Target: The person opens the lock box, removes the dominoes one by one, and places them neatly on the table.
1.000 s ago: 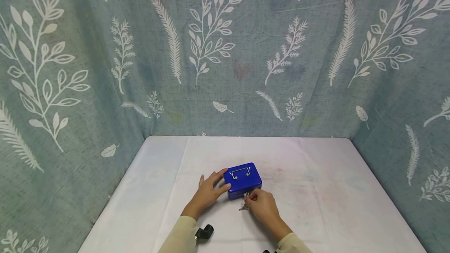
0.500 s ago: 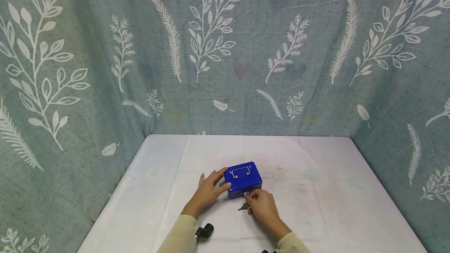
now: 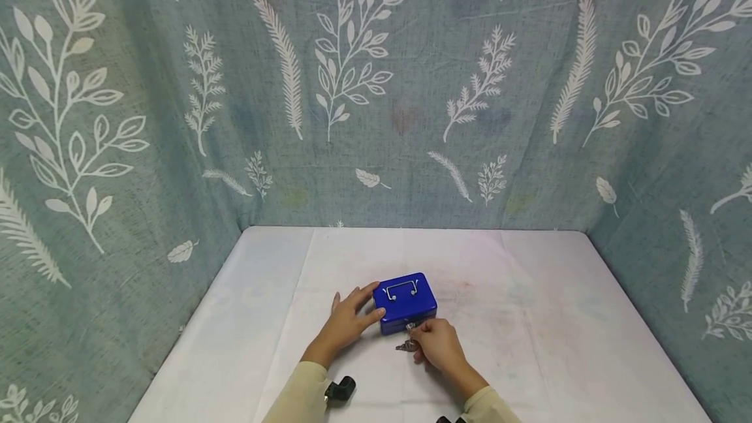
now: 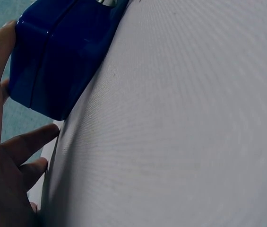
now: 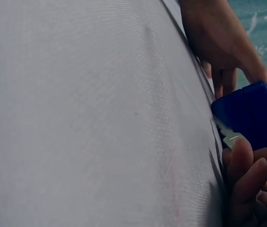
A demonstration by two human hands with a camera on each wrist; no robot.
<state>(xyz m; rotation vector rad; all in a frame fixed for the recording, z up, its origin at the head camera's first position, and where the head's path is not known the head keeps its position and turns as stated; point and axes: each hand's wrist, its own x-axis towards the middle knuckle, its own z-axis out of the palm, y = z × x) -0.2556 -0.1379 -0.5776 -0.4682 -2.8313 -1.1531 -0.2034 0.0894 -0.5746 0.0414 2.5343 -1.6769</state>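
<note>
A blue metal cash box (image 3: 404, 305) with a wire handle on its lid sits on the white cloth. My left hand (image 3: 346, 326) holds its left side, thumb on the lid's front left corner and index finger at the back corner. In the left wrist view, the other fingers (image 4: 31, 144) spread beside the box, low over the cloth. My right hand (image 3: 439, 343) pinches a key at the lock on the box's front; its fingertips hide most of that key. A second key (image 3: 407, 346) dangles beneath, also visible as a pale key (image 5: 231, 138) in the right wrist view.
The table (image 3: 282, 266) is covered with a white cloth. Teal leaf-print curtains (image 3: 376, 103) enclose it at the back and both sides. A black wrist camera (image 3: 341, 388) sticks out by the left sleeve.
My right hand has turned slightly at the lock, and the dangling key has swung a little to the left. The left hand and the cash box stay in place.
</note>
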